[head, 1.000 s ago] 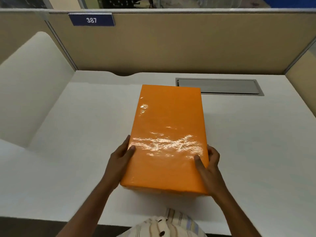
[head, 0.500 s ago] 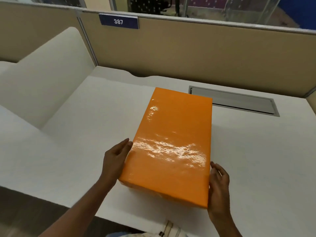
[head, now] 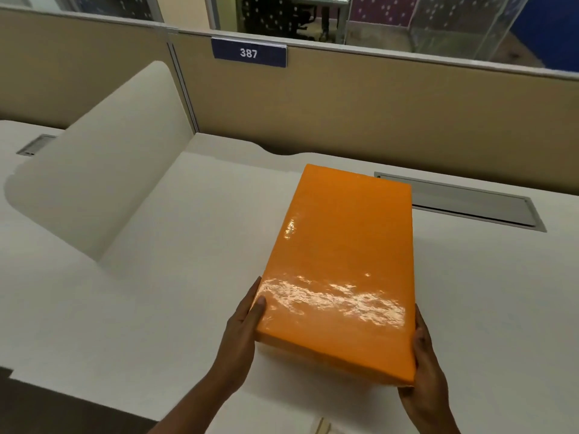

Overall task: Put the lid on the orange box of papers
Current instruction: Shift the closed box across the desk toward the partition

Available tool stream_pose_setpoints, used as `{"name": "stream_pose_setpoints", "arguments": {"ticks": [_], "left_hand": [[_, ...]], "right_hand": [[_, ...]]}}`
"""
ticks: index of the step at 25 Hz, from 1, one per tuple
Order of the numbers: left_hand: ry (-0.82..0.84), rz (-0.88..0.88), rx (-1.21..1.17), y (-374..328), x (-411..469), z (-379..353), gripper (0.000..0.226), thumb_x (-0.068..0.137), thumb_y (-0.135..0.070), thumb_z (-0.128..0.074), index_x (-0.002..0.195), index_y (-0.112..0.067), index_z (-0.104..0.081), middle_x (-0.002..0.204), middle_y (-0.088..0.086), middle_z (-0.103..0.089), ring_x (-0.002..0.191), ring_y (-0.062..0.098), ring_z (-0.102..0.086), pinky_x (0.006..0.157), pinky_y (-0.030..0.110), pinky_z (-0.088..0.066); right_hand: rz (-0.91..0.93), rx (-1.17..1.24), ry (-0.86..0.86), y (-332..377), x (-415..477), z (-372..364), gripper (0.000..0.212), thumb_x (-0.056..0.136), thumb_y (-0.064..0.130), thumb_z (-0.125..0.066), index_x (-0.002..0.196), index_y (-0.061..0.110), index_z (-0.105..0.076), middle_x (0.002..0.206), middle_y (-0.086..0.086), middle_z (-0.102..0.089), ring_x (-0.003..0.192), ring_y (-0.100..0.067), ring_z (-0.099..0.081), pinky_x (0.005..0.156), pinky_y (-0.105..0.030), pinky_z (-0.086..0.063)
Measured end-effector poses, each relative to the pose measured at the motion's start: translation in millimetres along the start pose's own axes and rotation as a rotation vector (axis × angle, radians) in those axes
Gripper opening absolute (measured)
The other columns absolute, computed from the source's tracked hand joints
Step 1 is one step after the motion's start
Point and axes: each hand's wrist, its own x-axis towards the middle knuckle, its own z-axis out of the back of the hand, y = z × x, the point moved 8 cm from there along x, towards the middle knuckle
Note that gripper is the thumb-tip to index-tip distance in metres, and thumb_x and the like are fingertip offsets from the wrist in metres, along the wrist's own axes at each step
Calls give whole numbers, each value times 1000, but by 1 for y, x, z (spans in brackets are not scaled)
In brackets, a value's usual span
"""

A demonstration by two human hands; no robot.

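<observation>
A glossy orange box (head: pixel 341 270) lies lengthwise on the white desk (head: pixel 175 277), its orange lid covering the whole top, so no papers show. My left hand (head: pixel 242 333) grips the box's near left corner, thumb on the lid's edge. My right hand (head: pixel 421 371) holds the near right side, fingers along the box wall. The box's near end looks raised slightly off the desk; the far end rests near a grey cable hatch.
A grey metal cable hatch (head: pixel 463 203) is set into the desk behind the box. Beige partition walls (head: pixel 376 111) with a blue "387" plate (head: pixel 249 53) close the back. A white curved divider (head: pixel 103 170) stands at the left. The desk's front edge is near my arms.
The view has swung left and up. Both hands have slid back onto the box's near corners, and the box sits more to the right in view.
</observation>
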Motion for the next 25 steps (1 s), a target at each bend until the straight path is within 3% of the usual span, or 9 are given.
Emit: {"name": "stream_pose_setpoints", "arguments": {"ticks": [5,11,17,25], "left_hand": [[-54,-123,8,-48,65,89,41,90,-49,-46,131,-47,-51,121,-23,-66,110,3,-64,87,23,-55],[-184,-168,-75,-93,153,192,38,93,-38,-49,131,-39,-54,129,-4,-64,116,21,-62,96,44,-50],[-335,-181,-173,-104,224,264,38,92,-36,-51,130,-32,-56,130,1,-60,117,24,-57,92,38,-48],[-482,-202,-156,-109,273,318,39,94,-29,-52,132,-20,-56,122,0,-60,105,19,-59,84,34,-49]], "right_hand": [[87,-21,85,-9,43,-112,44,86,47,-39,129,47,-45,139,4,-51,115,-25,-59,85,-44,-55],[140,-70,219,-16,111,-252,49,86,46,-43,135,43,-38,135,7,-52,108,-14,-63,75,-30,-56],[151,-143,314,-32,173,-350,55,88,50,-42,141,40,-28,143,4,-43,122,-21,-54,92,-41,-52],[139,-210,326,-63,213,-410,59,88,54,-40,143,41,-22,146,3,-40,124,-22,-51,96,-47,-50]]}}
